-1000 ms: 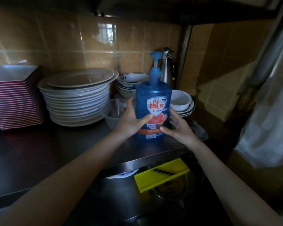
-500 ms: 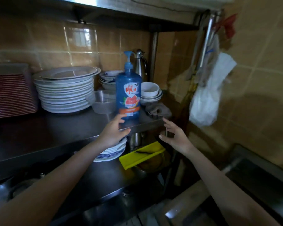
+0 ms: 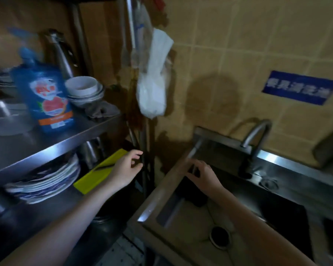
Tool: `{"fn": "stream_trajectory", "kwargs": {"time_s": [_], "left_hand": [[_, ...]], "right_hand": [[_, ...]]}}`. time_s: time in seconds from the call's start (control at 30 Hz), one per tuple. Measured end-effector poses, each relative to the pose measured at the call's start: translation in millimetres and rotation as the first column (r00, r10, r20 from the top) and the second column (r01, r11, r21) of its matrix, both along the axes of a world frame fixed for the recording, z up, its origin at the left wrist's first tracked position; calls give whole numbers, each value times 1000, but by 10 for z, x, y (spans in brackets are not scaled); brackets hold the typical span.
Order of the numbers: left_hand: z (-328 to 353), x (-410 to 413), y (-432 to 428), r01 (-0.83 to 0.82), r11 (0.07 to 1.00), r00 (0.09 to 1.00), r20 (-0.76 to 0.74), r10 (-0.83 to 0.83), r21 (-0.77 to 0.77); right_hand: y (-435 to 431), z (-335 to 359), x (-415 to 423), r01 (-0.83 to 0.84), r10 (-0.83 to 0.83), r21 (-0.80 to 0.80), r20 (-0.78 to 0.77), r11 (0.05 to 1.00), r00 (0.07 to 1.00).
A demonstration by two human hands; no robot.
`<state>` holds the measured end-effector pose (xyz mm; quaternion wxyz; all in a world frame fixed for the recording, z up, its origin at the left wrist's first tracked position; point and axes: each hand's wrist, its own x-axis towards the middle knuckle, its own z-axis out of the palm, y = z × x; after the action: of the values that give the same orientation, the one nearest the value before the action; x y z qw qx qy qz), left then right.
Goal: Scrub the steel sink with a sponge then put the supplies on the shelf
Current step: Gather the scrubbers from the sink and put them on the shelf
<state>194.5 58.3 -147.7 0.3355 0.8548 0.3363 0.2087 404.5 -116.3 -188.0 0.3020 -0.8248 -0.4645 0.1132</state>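
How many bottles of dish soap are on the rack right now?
1. The blue soap bottle stands on the upper shelf, left of the stacked white bowls. More could be hidden off frame.

White bowls (image 3: 82,87) are stacked left of centre, with a grey rag (image 3: 101,111) just beside them. A white plastic bag (image 3: 152,89) hangs at upper centre. A blue sign (image 3: 300,87) is fixed to the tiled wall, upper right. A yellow board (image 3: 96,177) and stacked plates (image 3: 46,179) lie at lower left.

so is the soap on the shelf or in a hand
On the shelf. The bottle stands on its top; left hand and right hand are both lower down, apart from it.
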Motion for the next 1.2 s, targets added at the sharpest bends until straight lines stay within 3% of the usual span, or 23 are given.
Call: {"fn": "stream_trajectory", "kwargs": {"time_s": [0.2, 0.4, 0.83, 1.2], "left_hand": [[-463, 770, -344, 180, 983, 978, -96, -183, -42], [-867, 1452, -614, 312, 949, 927, -205, -314, -42], [-1871, 2570, -834, 428, 899, 833, -345, -434, -97], [-2939, 3009, -698, 400, 909, 770, -494, -403, -117]], "right_hand": [[-722, -405, 481, 245, -247, -119, -2, 962, 969], [-1252, -816, 856, 361, -377, -210, -40, 909, 925], [-1752, -1714, 1459, 439, -506, -378, -95, 815, 857], [-1344, -2517, 1739, 315, -446, -429, -247, 847, 860]]}}
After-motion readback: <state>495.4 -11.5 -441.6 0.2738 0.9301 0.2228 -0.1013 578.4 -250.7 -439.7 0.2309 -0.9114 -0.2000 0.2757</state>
